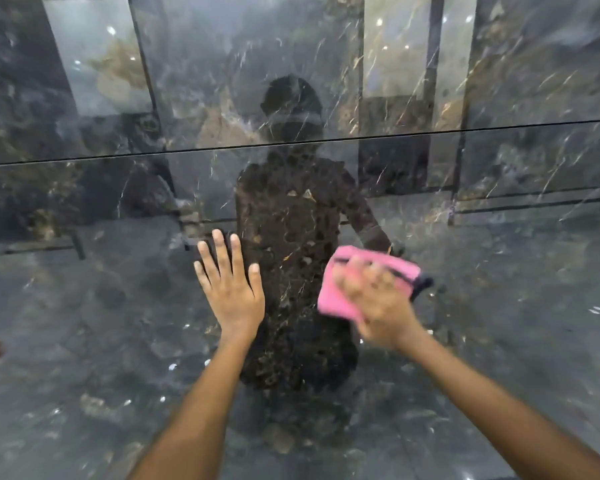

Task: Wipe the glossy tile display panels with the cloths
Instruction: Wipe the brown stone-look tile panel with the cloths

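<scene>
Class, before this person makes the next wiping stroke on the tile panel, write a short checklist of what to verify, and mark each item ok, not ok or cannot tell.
1. Pink cloth under the right hand: ok.
2. Cloth flat against the lower panel: cannot tell, blurred.
3. Left hand flat on the panel, fingers spread: ok.
4. Left hand apart from the cloth: ok.
5. Seam to the upper panel above both hands: ok.
6. Panel free of smears: cannot tell, reflections.

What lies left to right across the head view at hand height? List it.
Bare dark tile panel → left hand, flat on the tile → pink cloth → right hand, blurred, pressing the cloth.
</scene>
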Tool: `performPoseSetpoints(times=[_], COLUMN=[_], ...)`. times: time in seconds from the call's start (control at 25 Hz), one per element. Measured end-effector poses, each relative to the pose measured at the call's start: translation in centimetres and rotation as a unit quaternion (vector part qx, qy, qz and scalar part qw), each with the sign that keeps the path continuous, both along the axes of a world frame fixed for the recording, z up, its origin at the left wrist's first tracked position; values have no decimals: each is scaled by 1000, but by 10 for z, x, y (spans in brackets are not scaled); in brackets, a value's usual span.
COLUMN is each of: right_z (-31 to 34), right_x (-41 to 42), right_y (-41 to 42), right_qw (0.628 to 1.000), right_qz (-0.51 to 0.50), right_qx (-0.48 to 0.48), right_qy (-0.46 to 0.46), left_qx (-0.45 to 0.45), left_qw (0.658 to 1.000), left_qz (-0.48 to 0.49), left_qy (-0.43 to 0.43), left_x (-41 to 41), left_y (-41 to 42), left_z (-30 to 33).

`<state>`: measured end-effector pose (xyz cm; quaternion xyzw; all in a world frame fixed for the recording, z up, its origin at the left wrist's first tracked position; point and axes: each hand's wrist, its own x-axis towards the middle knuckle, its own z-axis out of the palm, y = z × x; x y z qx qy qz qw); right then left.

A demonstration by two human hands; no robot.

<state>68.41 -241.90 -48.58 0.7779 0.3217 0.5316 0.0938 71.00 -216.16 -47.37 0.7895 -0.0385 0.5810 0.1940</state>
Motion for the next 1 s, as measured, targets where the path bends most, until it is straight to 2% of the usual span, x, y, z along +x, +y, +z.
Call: performPoseSetpoints(times=[0.04,0.08,0.12,0.16,0.24,0.32,0.36,0.4,0.44,0.48,0.52,0.56,0.6,0.64,0.68,0.72,0.8,0.84,0.92,0.96,1.0], right_z=[-21,-23,-11,11,71,106,100,75,38,-8,-52,-86,-100,-98,-83,-59,2,22,10,-26,-75], right_x=[-6,-6,-2,3,10,16,18,19,19,19,13,7,1,1,2,7,13,14,10,8,3], right_y=[2,-3,-12,-17,-20,-5,12,31,49,59,61,55,45,33,21,7,-30,-46,-57,-52,-42], right_qw=[990,971,962,973,998,972,961,965,982,997,989,959,927,912,923,950,993,993,951,926,912], right_qz=[3,14,33,48,47,21,11,4,10,25,43,57,71,98,119,133,98,87,40,1,-43], right_qx=[-140,-237,-271,-226,-3,219,262,242,160,30,-134,-277,-368,-394,-364,-281,-61,66,300,374,407], right_qy=[9,15,11,0,-40,-85,-90,-103,-96,-72,-35,-4,29,50,50,30,-26,-44,-61,-53,-21], left_qx=[-2,-6,-8,-2,8,6,6,5,3,3,10,24,42,62,76,81,69,60,58,66,78], left_qw=[1000,1000,1000,1000,1000,1000,1000,1000,1000,1000,1000,1000,999,998,997,996,997,997,998,997,997], left_qz=[1,1,1,4,13,9,7,6,6,6,6,4,1,-3,-5,-6,-5,-4,-9,-13,-18], left_qy=[0,0,-3,-9,-22,-23,-23,-24,-22,-19,-12,-2,6,16,26,33,39,39,30,24,20], left_x=[2,3,3,5,7,7,7,7,7,7,6,2,-3,-8,-11,-13,-11,-10,-8,-7,-6], left_y=[1,1,0,0,1,1,1,1,3,4,6,8,10,12,14,16,14,12,11,14,18], left_z=[-2,0,2,2,-2,-3,-3,-3,-4,-7,-15,-30,-48,-67,-86,-101,-115,-116,-118,-122,-127])
